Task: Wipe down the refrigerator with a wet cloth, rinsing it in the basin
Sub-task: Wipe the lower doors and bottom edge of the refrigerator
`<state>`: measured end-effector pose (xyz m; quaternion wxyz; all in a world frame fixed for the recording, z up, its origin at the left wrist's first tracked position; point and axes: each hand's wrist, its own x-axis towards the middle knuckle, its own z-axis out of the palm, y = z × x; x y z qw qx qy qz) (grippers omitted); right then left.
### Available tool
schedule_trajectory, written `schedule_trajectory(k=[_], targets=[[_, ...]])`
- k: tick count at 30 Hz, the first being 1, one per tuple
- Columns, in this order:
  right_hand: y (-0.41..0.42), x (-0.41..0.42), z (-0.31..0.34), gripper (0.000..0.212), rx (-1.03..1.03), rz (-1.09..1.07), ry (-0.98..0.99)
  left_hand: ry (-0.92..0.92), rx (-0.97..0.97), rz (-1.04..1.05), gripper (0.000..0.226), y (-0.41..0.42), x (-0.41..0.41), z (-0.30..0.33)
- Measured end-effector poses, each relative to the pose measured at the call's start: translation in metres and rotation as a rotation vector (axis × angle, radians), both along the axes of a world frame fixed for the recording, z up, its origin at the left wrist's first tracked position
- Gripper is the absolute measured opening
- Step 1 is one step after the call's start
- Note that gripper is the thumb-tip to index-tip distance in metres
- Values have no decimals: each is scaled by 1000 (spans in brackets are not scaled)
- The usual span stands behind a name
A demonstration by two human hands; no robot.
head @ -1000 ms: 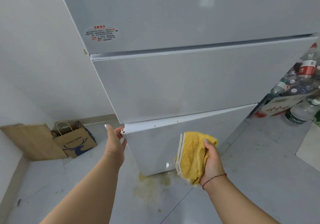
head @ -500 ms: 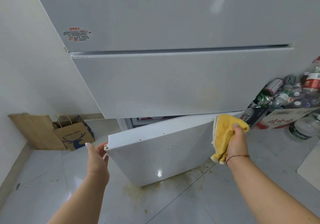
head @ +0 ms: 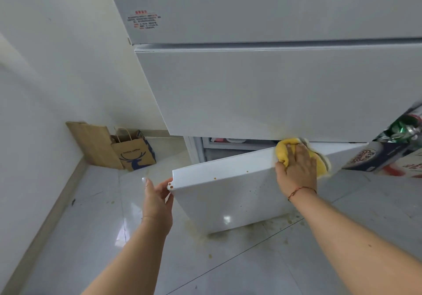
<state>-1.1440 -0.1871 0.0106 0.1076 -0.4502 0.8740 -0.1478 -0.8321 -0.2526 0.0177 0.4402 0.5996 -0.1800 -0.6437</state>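
Nearest the camera, two bare forearms reach forward over a glossy grey tiled floor [head: 296, 260]. The left hand [head: 157, 200] holds the free corner of the bottom door [head: 228, 201], fingers and thumb curled about its edge, probably to keep the swung-open door steady and its top lip exposed. The right hand [head: 296, 169], a red string at its wrist, lies fingers nearly straight on a yellow cloth [head: 284, 152], pressing it onto the door's top edge, close under the drawer front above; this grip is flat pressure rather than a pinch, which suits wiping a narrow ledge. Small brown spots [head: 214, 178] dot that edge between the hands, so the wipe likely needs to travel leftward.

Under the door, the floor carries yellowish stains and crumbs [head: 251, 228]. The refrigerator [head: 274, 89] rises white above, with a red-printed sticker [head: 143, 19] on its upper door. Behind the open door a dim compartment shows; its contents are too dark to name. A brown paper bag [head: 132, 153] and flat cardboard [head: 91, 141] lean in the left corner against the white wall. At right, a printed box [head: 374, 157] and cans sit. No basin is in view.
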Motion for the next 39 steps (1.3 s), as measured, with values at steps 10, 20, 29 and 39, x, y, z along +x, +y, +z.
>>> schedule_trajectory(k=[10,20,29,39], targets=[[-43,186,-1,84,65,556,-32,68,3,-137,71,-7,18,-1],[-51,215,-5,52,-30,926,-51,152,-33,-196,91,-7,28,-4],[-37,88,1,75,-44,642,-85,-96,-60,-179,65,-22,-4,-6],[30,-70,7,53,-57,299,-192,-246,37,-37,56,-19,-36,-14]])
